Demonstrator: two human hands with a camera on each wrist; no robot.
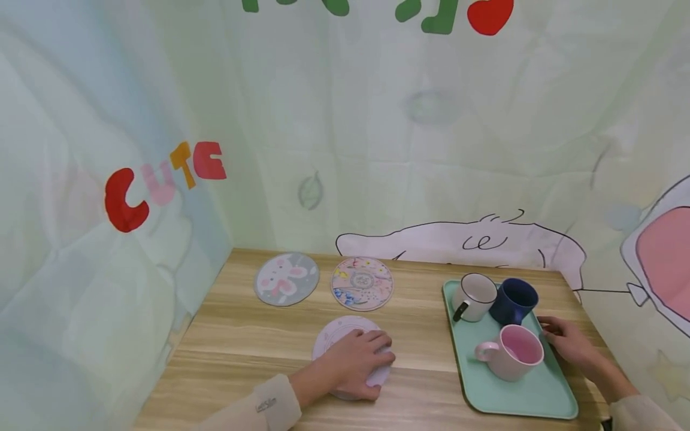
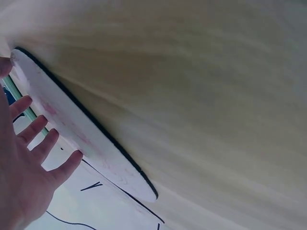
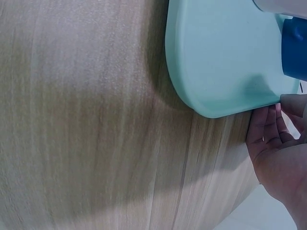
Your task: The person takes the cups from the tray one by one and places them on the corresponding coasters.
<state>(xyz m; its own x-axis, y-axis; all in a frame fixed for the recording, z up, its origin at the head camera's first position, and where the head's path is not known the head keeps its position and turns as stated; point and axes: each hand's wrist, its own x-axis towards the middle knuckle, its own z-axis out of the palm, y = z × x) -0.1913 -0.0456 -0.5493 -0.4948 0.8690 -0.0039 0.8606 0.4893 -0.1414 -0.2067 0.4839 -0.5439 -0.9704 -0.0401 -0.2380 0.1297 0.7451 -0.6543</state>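
Observation:
A round pale placemat (image 1: 330, 340) lies on the wooden table, partly hidden by my left hand (image 1: 357, 363). In the left wrist view, that hand's spread, fairly straight fingers touch the pinkish-white face of the placemat (image 2: 79, 122), which has a dark edge. At the right, my right hand (image 1: 571, 341) is at the side of a mint-green tray (image 1: 530, 400). The right wrist view has the thumb on the rim of the tray (image 3: 225, 62) and the fingers below it. On the tray are a white mug (image 1: 468, 305), a navy mug (image 1: 509, 306) and a pink mug (image 1: 509, 359).
Two more round placemats lie toward the back: a grey one with rabbits (image 1: 286, 279) and a flowered one (image 1: 362, 282). Printed cloth (image 1: 356, 149) hangs behind the table (image 1: 248, 359) and along both sides.

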